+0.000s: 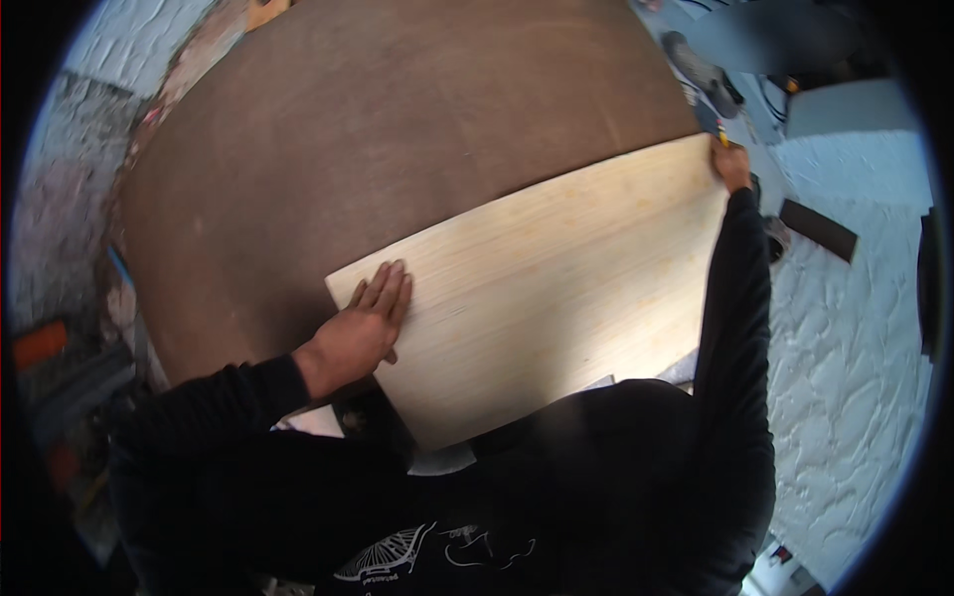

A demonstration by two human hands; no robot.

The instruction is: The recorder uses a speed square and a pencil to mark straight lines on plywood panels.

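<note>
A pale wooden board (556, 288) lies flat on a large dark brown panel (378, 129). My left hand (363, 323) rests palm down on the board's near left corner, fingers together and stretched out. My right hand (730, 161) is at the board's far right corner, closed around a small yellow pencil (722, 135) whose tip sits at the board's edge. Both arms are in black sleeves.
A rough white textured floor (845, 328) lies to the right, with a dark rectangular piece (817, 228) on it. A power tool and cables (708, 77) lie beyond the panel's far right. Clutter and an orange item (40, 343) sit at the left.
</note>
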